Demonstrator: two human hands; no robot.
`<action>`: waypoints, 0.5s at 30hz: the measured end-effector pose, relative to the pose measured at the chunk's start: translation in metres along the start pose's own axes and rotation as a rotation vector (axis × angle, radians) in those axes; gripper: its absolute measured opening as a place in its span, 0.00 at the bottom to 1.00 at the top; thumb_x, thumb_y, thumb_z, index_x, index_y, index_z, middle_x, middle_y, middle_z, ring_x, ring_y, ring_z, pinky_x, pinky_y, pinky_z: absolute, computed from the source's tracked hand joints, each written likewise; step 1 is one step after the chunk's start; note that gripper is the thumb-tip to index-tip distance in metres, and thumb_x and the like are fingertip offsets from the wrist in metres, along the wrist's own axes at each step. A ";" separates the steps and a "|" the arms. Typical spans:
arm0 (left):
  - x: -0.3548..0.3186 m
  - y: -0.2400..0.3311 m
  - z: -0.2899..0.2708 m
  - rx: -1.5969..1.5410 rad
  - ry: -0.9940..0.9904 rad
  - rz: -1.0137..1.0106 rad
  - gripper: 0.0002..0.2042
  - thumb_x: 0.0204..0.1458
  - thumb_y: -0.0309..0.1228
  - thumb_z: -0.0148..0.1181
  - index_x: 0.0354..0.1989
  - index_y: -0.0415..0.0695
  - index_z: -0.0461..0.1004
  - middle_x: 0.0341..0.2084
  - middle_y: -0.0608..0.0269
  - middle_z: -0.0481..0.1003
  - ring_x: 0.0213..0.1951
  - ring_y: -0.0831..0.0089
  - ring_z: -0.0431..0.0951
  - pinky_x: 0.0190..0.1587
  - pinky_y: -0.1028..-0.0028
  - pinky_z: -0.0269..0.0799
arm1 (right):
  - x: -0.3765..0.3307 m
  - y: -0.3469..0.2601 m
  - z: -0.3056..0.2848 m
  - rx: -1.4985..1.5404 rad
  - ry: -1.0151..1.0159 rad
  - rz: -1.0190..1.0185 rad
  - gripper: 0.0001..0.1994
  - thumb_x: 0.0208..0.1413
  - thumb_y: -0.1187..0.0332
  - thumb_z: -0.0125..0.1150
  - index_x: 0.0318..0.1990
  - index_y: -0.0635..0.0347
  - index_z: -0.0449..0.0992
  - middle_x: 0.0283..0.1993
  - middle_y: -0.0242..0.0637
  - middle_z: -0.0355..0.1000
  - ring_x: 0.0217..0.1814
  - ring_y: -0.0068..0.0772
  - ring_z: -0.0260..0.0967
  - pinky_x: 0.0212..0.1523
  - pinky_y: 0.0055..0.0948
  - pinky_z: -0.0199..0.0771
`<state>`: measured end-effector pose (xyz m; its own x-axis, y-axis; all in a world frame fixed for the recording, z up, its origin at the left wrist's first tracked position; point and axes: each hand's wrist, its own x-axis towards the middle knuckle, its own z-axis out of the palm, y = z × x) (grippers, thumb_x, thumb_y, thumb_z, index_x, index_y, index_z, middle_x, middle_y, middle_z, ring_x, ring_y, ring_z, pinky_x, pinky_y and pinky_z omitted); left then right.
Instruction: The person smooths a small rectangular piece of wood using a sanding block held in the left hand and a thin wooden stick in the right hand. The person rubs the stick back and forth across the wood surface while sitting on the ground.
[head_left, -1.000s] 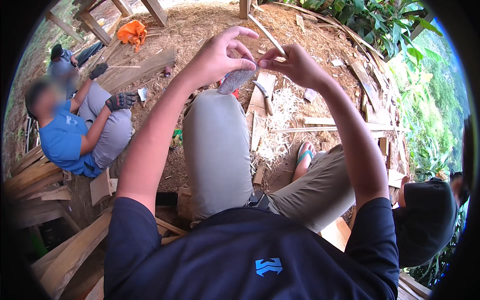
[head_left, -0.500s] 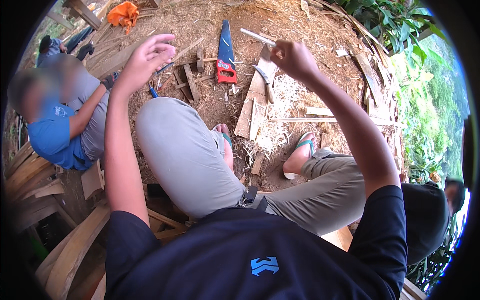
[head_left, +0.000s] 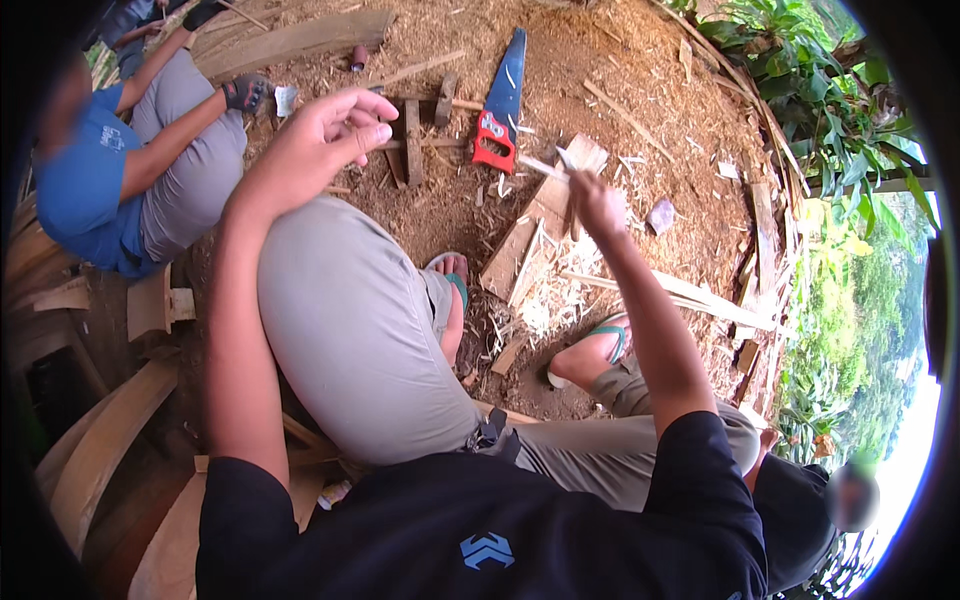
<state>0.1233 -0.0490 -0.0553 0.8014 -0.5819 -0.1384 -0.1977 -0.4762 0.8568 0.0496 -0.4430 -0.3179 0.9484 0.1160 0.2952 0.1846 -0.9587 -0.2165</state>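
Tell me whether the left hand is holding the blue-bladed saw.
No, the blue-bladed saw lies on the chip-strewn ground, apart from the left hand.

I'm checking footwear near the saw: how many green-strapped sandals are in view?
2: the left sandal, on the person's left foot, right of the raised knee; the right sandal, on the right foot, near the wood shavings. Others may be hidden.

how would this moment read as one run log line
left hand: loosely curled, nothing visibly held | right hand: gripping thin pale strip, near wooden board | saw: lying on ground
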 end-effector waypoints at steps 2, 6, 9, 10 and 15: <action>-0.005 0.008 -0.012 0.004 -0.029 -0.101 0.13 0.64 0.35 0.55 0.53 0.43 0.73 0.37 0.70 0.74 0.33 0.85 0.71 0.34 0.83 0.65 | 0.061 -0.033 -0.080 -0.065 0.048 0.084 0.09 0.58 0.76 0.58 0.41 0.49 0.78 0.33 0.36 0.80 0.25 0.30 0.77 0.21 0.26 0.76; 0.010 0.014 -0.009 -0.033 0.085 -0.113 0.13 0.62 0.36 0.57 0.50 0.43 0.75 0.36 0.70 0.76 0.31 0.83 0.72 0.36 0.80 0.70 | 0.071 -0.031 -0.101 -0.066 0.548 0.025 0.10 0.58 0.74 0.59 0.43 0.46 0.81 0.27 0.28 0.75 0.21 0.25 0.72 0.19 0.25 0.72; 0.016 0.012 0.013 -0.090 0.005 -0.055 0.11 0.63 0.34 0.56 0.50 0.43 0.74 0.35 0.71 0.75 0.32 0.84 0.71 0.35 0.82 0.67 | -0.004 0.026 -0.007 -0.322 -0.532 -0.057 0.09 0.68 0.66 0.50 0.46 0.51 0.79 0.29 0.33 0.77 0.19 0.31 0.73 0.23 0.30 0.78; 0.015 0.010 0.008 -0.087 0.019 -0.037 0.11 0.64 0.34 0.56 0.50 0.44 0.73 0.35 0.72 0.74 0.32 0.85 0.71 0.34 0.83 0.64 | 0.006 0.021 -0.009 -0.175 -0.231 -0.038 0.10 0.69 0.65 0.49 0.44 0.52 0.78 0.28 0.32 0.76 0.17 0.28 0.70 0.16 0.25 0.72; 0.013 0.011 0.000 -0.034 -0.054 -0.125 0.11 0.63 0.35 0.56 0.50 0.44 0.73 0.33 0.73 0.73 0.31 0.87 0.70 0.32 0.84 0.63 | 0.125 0.033 -0.134 -0.174 0.404 -0.070 0.08 0.67 0.67 0.53 0.40 0.50 0.80 0.22 0.27 0.73 0.12 0.14 0.58 0.07 0.17 0.50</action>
<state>0.1316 -0.0615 -0.0477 0.7868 -0.5544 -0.2713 -0.0778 -0.5251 0.8475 0.1398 -0.4947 -0.1637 0.7522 0.1042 0.6506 0.1657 -0.9856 -0.0336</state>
